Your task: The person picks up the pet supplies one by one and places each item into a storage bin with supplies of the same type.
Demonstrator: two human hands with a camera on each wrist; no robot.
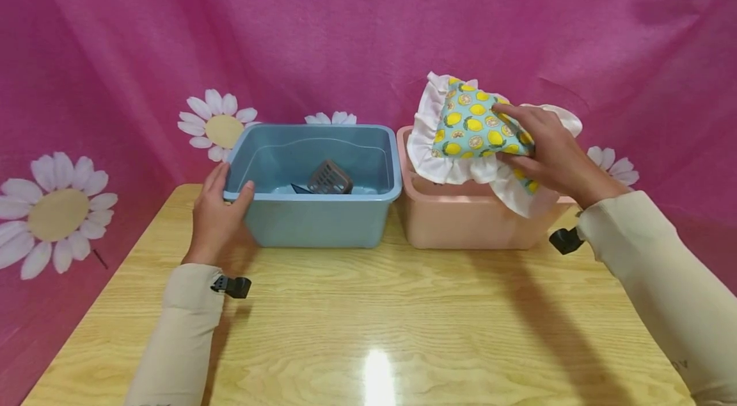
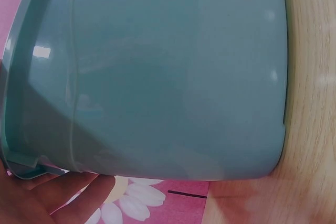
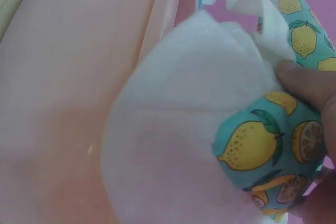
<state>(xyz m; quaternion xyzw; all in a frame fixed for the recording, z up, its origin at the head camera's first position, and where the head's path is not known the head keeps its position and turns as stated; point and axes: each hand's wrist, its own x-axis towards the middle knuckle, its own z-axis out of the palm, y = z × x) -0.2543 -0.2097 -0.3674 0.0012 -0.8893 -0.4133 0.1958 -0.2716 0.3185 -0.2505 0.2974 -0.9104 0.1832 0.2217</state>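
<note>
My right hand pinches a lemon-print cloth with a wide white ruffle, over the pink tub. In the right wrist view the thumb presses into the bunched cloth, and the ruffle hangs beside the tub's wall. At the blue tub, my left hand grips the front left corner, thumb at the front rim and fingers round the left side. Its fingers show below the rim in the left wrist view. A grey slotted spatula head lies inside the blue tub.
Both tubs stand side by side at the back of the wooden table. A pink curtain with printed daisies hangs right behind them. Small black cameras sit at both wrists. The cloth covers much of the pink tub's opening.
</note>
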